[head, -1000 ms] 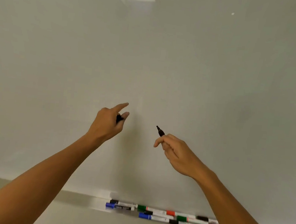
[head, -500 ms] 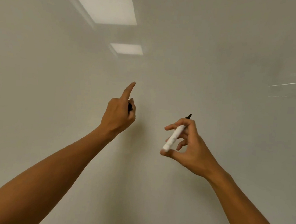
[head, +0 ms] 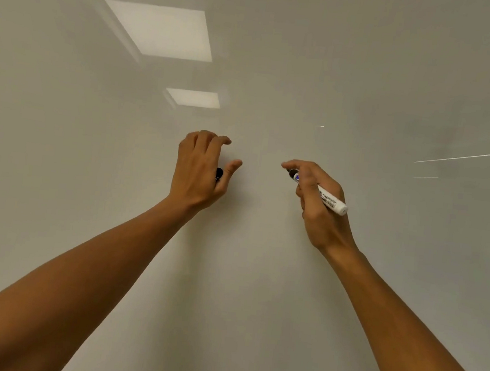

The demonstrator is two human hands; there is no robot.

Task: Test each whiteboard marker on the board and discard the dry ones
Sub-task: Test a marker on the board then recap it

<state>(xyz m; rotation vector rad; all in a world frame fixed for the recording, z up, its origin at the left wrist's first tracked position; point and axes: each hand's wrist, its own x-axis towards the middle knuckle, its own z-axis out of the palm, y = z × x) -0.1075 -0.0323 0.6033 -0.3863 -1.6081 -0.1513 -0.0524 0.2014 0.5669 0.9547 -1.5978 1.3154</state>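
Observation:
A white whiteboard (head: 258, 277) fills the view, and both my arms reach up to it. My right hand (head: 317, 205) grips a white-barrelled marker (head: 331, 202), uncapped, its dark tip end pointing left toward the board near my index finger. My left hand (head: 201, 170) is raised against the board with its fingers bent at the top and its thumb out. A small black cap (head: 219, 173) is tucked in its palm, mostly hidden. No ink mark shows on the board between the hands.
Two ceiling light panels reflect in the board, a large reflection (head: 160, 30) and a small reflection (head: 193, 97). Thin bright streaks (head: 467, 156) cross the board at the right. The marker tray is out of view.
The view has tilted up, so the tray of markers dropped out of sight. My right hand turned the marker so its tip points left at the board. My left index finger curled down.

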